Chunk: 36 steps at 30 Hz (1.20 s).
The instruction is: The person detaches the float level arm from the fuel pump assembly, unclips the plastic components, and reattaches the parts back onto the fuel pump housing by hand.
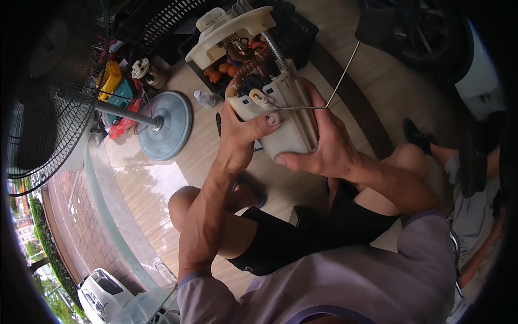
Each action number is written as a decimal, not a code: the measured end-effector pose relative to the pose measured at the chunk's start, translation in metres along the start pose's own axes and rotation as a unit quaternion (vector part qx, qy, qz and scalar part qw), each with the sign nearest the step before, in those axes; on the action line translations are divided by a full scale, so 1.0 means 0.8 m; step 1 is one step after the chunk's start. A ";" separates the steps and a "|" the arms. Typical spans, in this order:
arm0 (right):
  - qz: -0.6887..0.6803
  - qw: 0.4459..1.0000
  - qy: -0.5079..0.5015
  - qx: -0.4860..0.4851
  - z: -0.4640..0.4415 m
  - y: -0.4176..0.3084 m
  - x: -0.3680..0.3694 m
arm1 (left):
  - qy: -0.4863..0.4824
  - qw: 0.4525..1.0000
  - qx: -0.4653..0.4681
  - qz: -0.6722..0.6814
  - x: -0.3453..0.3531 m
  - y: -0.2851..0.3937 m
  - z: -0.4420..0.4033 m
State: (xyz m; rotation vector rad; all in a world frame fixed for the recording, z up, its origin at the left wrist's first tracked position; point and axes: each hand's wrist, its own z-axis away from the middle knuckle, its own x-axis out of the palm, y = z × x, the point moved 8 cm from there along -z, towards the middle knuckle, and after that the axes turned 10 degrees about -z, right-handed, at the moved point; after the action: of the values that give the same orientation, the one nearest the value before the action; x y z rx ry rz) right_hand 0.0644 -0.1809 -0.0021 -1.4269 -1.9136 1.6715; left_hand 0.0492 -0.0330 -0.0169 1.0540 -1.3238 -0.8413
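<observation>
A cream-white fuel pump module (286, 135) is raised in front of me, tilted, between both hands. My left hand (240, 132) grips its left side, thumb pressed on the front near a small round fitting. My right hand (329, 143) wraps the right side, with the thumb along the lower edge. Above the body is the module's round flange (232, 35), joined by a spring-covered rod, brown corrugated hose and wires. A thin metal float arm (342, 75) bends out to the right, up to a dark float (383, 29). Fingers behind the body are hidden.
A standing fan (164, 124) is on the left. Near it are another pump unit (148, 73), a small clear bottle (204, 98) and coloured bags (121, 94). Black crates (162, 24) stand at the back. A seated person (475, 227) is at right, below a wheel (426, 38).
</observation>
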 end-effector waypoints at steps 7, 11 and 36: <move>-0.032 0.999 -0.011 0.035 -0.009 0.012 0.005 | -0.015 0.998 -0.065 -0.009 -0.007 -0.011 -0.008; -0.029 0.999 0.013 -0.001 -0.014 0.009 0.004 | 0.001 0.998 -0.065 0.001 -0.014 -0.017 -0.010; 0.051 0.992 0.030 -0.110 -0.035 -0.017 -0.005 | -0.022 0.999 0.004 0.036 -0.006 0.017 -0.031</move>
State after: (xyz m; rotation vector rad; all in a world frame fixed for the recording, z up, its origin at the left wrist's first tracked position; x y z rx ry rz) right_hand 0.0789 -0.1646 0.0203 -1.6615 -2.0759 1.4774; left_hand 0.0719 -0.0211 -0.0047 0.9931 -1.3946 -0.8111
